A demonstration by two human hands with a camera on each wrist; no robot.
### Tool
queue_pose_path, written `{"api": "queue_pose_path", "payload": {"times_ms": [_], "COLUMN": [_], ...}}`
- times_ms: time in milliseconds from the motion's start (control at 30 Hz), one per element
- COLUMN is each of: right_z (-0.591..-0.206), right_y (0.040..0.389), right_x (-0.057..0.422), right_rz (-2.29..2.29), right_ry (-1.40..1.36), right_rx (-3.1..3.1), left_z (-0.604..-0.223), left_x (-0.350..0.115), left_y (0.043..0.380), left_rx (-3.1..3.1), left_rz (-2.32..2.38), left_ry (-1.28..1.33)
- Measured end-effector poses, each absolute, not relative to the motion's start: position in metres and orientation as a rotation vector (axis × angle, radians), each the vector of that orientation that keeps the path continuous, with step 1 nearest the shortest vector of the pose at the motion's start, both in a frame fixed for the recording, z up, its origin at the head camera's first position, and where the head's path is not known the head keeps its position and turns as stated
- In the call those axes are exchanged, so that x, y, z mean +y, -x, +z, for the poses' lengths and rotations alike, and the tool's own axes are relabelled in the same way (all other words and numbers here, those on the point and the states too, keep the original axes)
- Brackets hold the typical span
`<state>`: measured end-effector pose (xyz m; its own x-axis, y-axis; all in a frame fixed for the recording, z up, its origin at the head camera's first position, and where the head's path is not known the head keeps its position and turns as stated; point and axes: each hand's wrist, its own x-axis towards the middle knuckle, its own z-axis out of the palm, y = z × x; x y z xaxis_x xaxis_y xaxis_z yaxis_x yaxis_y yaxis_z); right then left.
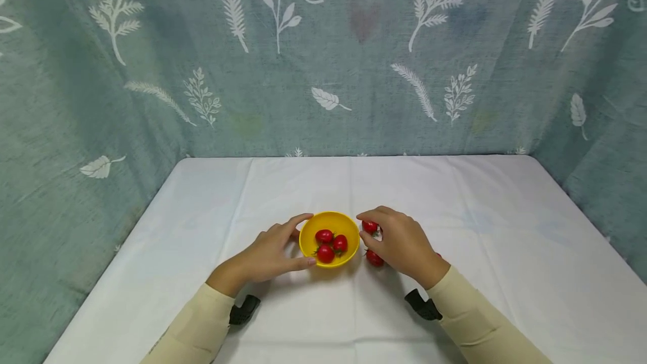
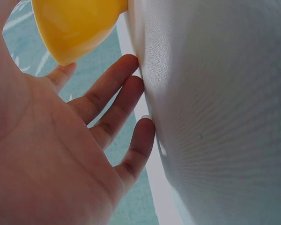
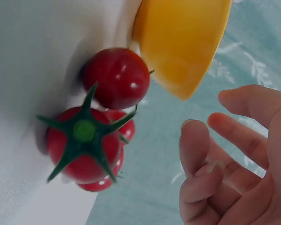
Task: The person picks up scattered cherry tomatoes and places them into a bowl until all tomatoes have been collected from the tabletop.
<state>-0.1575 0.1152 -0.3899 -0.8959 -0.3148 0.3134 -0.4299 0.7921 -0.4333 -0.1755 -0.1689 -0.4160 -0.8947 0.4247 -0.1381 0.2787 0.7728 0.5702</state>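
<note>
Hanging at the back, a grey-green cloth curtain with white leaf prints [image 1: 354, 80] borders a broad surface draped in white cloth [image 1: 283, 187]. Over it are two bare hands: the right hand [image 1: 404, 244], thumb and fingertips apart and gripping nothing, and the left hand [image 1: 273, 249], which holds a round, smooth yellow bowl [image 1: 331, 219] between thumb at the near rim and index finger at the far one. The bowl looks like light, stiff plastic, apt to slide on cloth, so its rim is a sensible hold. Smallest are the glossy red, rounded tomatoes [image 1: 325, 253] with green star-shaped stem tops [image 3: 84, 131]: three inside the bowl, others on the surface just right of it, partly hidden by the right hand, so I cannot be sure how many. They should be light, slick and easily bruised, best pinched gently round their widest sides.
</note>
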Motion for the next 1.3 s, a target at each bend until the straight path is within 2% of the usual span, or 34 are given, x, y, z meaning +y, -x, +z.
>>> {"api": "queue_pose_path", "payload": {"times_ms": [667, 1300], "right_z": [-0.398, -0.404], "right_y": [0.180, 0.185], "right_x": [0.143, 0.150], "right_rz": [0.630, 0.621], "right_ry": [-0.383, -0.381], "right_rx": [-3.078, -3.165], "left_z": [-0.419, -0.422], "left_x": [-0.170, -0.171], "left_y": [0.175, 0.178], "left_rx": [2.717, 2.712], "left_rz": [0.800, 0.808], "left_ry": [-0.559, -0.553]}}
